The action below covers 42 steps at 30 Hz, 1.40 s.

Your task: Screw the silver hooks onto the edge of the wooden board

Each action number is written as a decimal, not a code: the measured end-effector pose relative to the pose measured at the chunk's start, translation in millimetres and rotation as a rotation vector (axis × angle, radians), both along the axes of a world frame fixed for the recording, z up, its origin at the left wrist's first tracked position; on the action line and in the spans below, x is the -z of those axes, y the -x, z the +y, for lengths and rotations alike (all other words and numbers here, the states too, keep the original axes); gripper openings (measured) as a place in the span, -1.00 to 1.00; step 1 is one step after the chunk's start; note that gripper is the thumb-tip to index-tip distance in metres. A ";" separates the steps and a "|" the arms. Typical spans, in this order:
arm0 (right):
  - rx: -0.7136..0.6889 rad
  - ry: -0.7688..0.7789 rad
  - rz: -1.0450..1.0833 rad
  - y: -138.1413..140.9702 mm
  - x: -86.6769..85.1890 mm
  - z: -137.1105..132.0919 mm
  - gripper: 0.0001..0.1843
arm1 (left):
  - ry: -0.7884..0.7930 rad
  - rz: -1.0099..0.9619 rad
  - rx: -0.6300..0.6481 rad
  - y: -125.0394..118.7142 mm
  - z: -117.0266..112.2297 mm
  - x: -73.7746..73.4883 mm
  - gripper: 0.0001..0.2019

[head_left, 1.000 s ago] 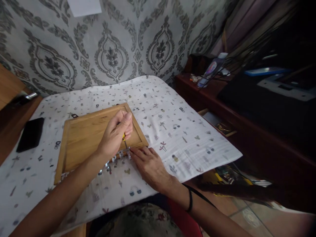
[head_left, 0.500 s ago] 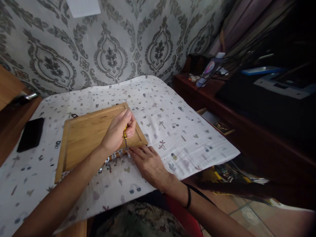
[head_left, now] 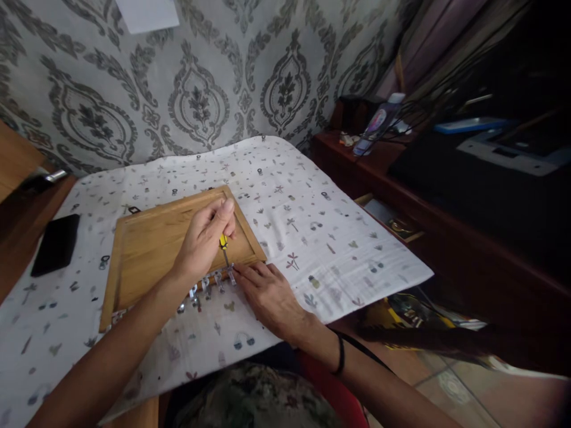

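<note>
Leftmost, brown wooden furniture (head_left: 15, 157) adjoins the cloth-covered table (head_left: 357, 261), with a black phone (head_left: 56, 245) near the table's left edge. Behind the far edge rises a grey medallion-patterned wall (head_left: 241, 59) bearing a white sheet (head_left: 149, 13). Left of the table's middle, a framed wooden panel (head_left: 149, 244) lies flat, a row of shiny fittings (head_left: 218, 282) along its near side. The left hand (head_left: 203, 238), above the panel, is closed round a yellow-handled screwdriver (head_left: 223, 244), its shaft slanting down to the rightmost visible fitting. The right hand (head_left: 272, 303), apart from the left, lies over the cloth by the panel's near right corner, its fingertips at that fitting; whether they pinch it cannot be told. Beyond the table's right edge extend a dark red desk (head_left: 375, 178) carrying a bottle (head_left: 377, 128), a pulled-out drawer (head_left: 386, 217) and, below, floor tiles (head_left: 450, 386).
</note>
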State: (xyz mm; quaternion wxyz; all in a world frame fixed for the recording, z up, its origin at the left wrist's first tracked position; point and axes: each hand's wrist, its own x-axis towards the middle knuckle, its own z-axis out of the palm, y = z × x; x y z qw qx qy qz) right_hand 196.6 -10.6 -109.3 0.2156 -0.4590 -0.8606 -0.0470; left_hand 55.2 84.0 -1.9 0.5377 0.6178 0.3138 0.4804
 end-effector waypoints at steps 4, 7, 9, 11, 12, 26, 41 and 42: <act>0.001 -0.018 0.004 0.1 -2.4 0.0 -0.64 | 0.086 -0.106 0.059 -6.0 -6.2 -5.5 -0.52; 0.001 -0.024 -0.002 0.4 -4.2 -0.5 -0.64 | 0.122 -0.155 0.122 -7.6 -6.7 -4.6 -0.66; 0.006 -0.020 -0.005 0.8 -4.8 -0.9 -0.65 | 0.129 -0.155 0.165 -7.0 -4.9 -2.7 -0.71; 0.008 -0.017 -0.005 1.1 -4.7 -1.2 -0.64 | 0.138 -0.136 0.204 -5.4 -2.4 -1.1 -0.72; 0.006 -0.017 -0.004 1.1 -4.5 -1.2 -0.64 | 0.142 -0.122 0.211 -4.3 -1.2 -0.8 -0.73; 0.008 -0.058 0.008 0.4 -3.0 0.0 -0.67 | 0.153 -0.190 0.001 -6.6 -7.7 -6.0 -0.49; 0.018 -0.056 -0.016 0.1 2.6 0.0 -0.61 | 0.100 -0.120 0.052 -8.3 -4.4 0.9 -0.47; 0.018 -0.045 -0.022 -0.3 2.5 -0.2 -0.61 | 0.109 -0.137 0.043 -9.3 -5.6 1.5 -0.46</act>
